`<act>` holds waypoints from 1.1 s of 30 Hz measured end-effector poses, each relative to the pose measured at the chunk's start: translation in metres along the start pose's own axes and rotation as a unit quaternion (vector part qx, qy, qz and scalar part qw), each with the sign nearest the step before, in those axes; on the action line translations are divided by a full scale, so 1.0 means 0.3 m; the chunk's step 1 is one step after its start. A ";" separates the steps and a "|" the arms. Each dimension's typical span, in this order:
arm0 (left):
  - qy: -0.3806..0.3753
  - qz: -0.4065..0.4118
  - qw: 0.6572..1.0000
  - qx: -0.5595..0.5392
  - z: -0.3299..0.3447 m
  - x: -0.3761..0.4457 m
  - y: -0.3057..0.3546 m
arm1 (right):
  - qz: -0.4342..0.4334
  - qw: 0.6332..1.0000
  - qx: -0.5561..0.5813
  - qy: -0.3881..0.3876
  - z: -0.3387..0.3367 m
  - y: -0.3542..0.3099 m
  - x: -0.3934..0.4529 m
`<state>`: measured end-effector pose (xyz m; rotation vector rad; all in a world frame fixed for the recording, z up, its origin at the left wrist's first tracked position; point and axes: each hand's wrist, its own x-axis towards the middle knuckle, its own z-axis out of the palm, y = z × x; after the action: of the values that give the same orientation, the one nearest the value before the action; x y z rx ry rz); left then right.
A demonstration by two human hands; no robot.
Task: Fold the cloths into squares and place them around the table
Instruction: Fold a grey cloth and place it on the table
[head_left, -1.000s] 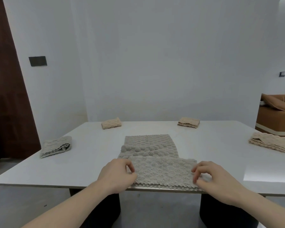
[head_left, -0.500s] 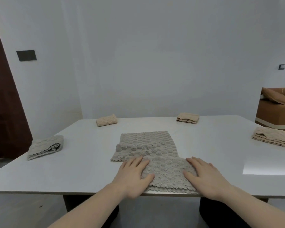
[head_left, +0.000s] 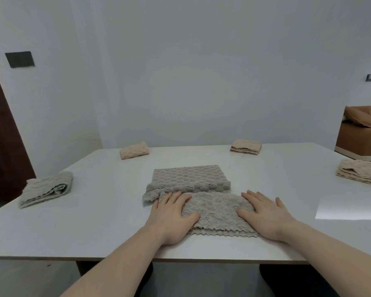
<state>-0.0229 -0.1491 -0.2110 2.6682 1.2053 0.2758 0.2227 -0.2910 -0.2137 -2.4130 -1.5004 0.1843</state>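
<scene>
A grey textured cloth (head_left: 214, 209) lies folded in front of me on the white table (head_left: 107, 228). My left hand (head_left: 174, 213) lies flat on its left end, fingers spread. My right hand (head_left: 266, 213) lies flat on its right end. Beyond the folded cloth a second grey cloth (head_left: 189, 179) lies partly folded, its near edge rumpled. Folded cloths lie around the table: a grey one (head_left: 46, 188) at the left, a beige one (head_left: 134, 150) at the far left, a beige one (head_left: 245, 146) at the far right, a beige one (head_left: 362, 174) at the right edge.
The table's near edge (head_left: 180, 259) runs just below my wrists. A brown sofa or box (head_left: 360, 138) stands beyond the table at the right. A dark door (head_left: 2, 136) is at the left, and a white wall rises behind the table.
My hands went from pinching the near cloth's ends to lying flat on it. They now press it down, and the view has tilted slightly downward.
</scene>
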 end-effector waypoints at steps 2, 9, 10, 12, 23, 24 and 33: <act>0.021 0.000 1.000 -0.001 0.007 0.008 0.001 | -0.002 1.000 -0.002 0.011 0.005 0.003 0.006; -0.002 -0.008 1.000 -0.016 -0.001 0.006 -0.003 | -0.010 1.000 0.013 0.019 0.008 0.010 0.005; -0.012 -0.011 1.000 -0.006 -0.003 0.008 -0.002 | -0.010 1.000 0.016 0.020 0.006 0.009 0.002; -0.026 -0.015 1.000 0.009 -0.001 0.012 0.001 | -0.008 1.000 0.022 0.020 0.003 0.007 -0.001; 0.081 0.054 0.995 0.034 0.007 -0.037 0.011 | 0.021 0.997 0.072 0.031 -0.013 0.002 -0.006; 0.074 0.067 0.994 0.033 0.007 -0.037 0.013 | 0.019 0.998 0.056 0.027 -0.010 0.001 -0.006; -0.014 0.045 0.998 0.037 0.018 -0.011 0.015 | 0.019 0.999 0.037 0.017 -0.003 0.005 -0.001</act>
<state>-0.0204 -0.1551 -0.2153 2.7842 1.1101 0.2111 0.2240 -0.2920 -0.2134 -2.3759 -1.4095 0.2009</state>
